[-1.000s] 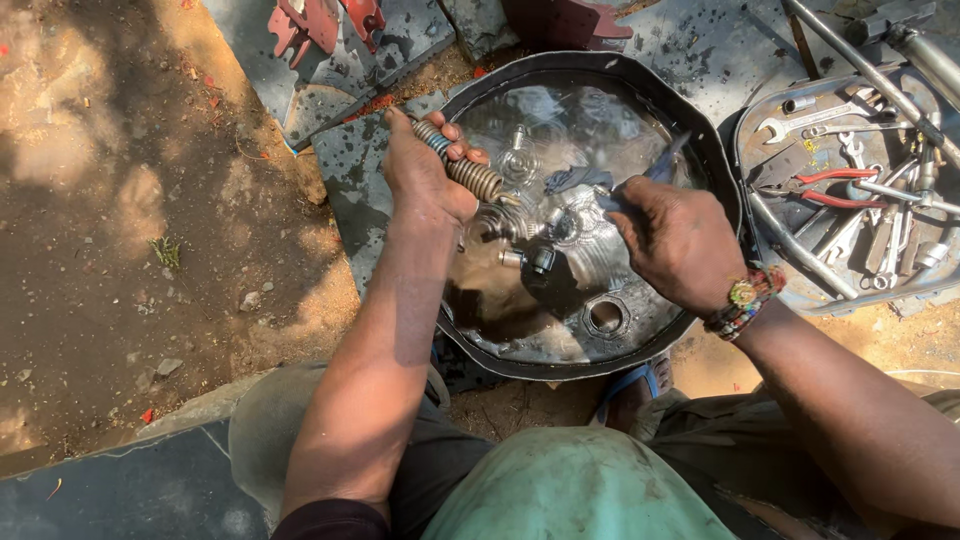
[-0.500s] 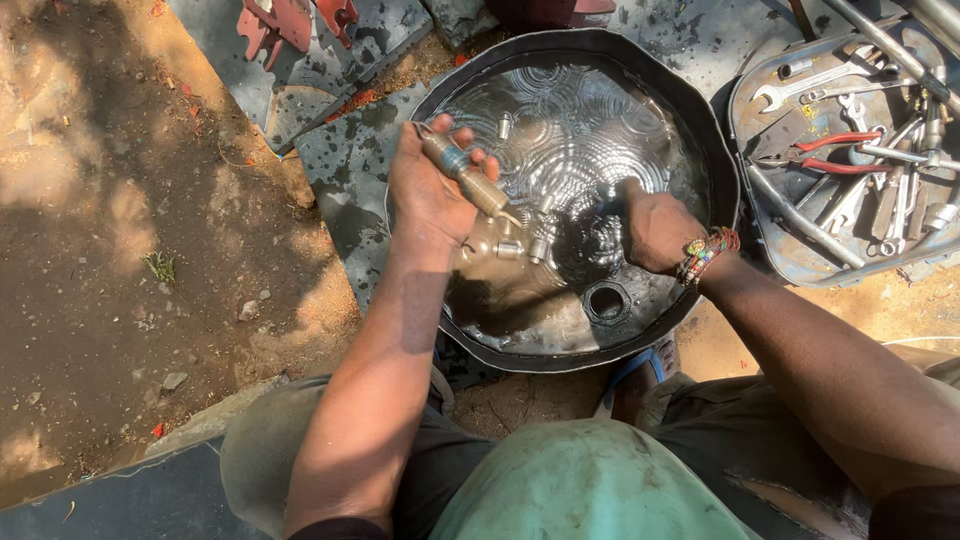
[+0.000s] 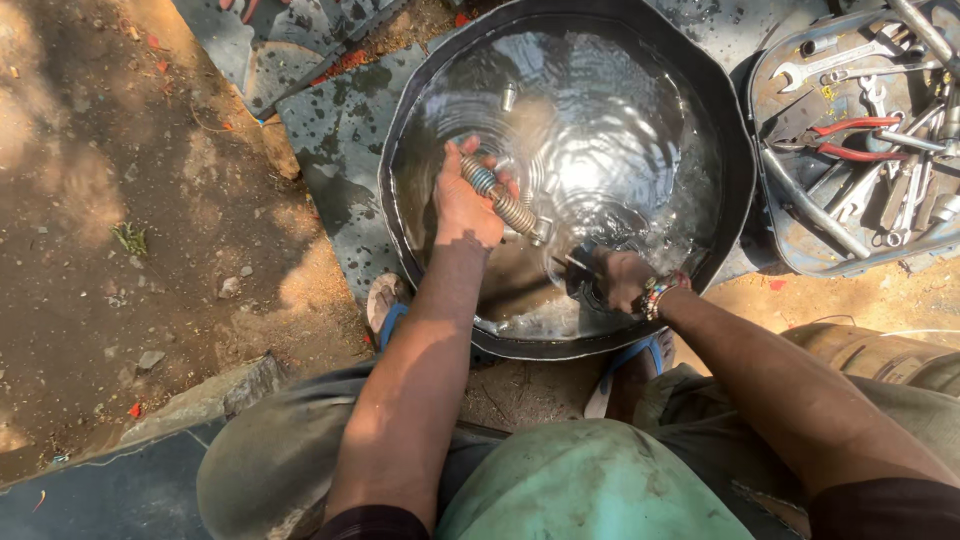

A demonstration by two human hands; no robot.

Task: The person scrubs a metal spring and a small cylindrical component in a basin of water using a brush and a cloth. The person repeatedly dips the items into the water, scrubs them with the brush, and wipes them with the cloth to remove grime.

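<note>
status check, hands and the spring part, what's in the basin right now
Left hand grips coiled spring part over basin. Right hand dipped in water, contents unclear. Small metal piece loose in water.

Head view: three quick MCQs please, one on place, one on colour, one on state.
1. Where is the tray of wrenches and pliers?
A. Right of the basin
B. Inside the basin
C. On the person's lap

2. What colour are the plier handles?
A. Blue
B. Red
C. Yellow

3. What is the left hand doing?
A. Resting empty
B. Gripping a coiled metal spring part
C. Holding a wrench

Answers:
1 A: the metal tool tray sits beside the round black basin of liquid.
2 B: red-handled pliers lie in the tray.
3 B: the left hand has its fingers around the coiled metal spring part; the right hand is in the liquid.
</note>
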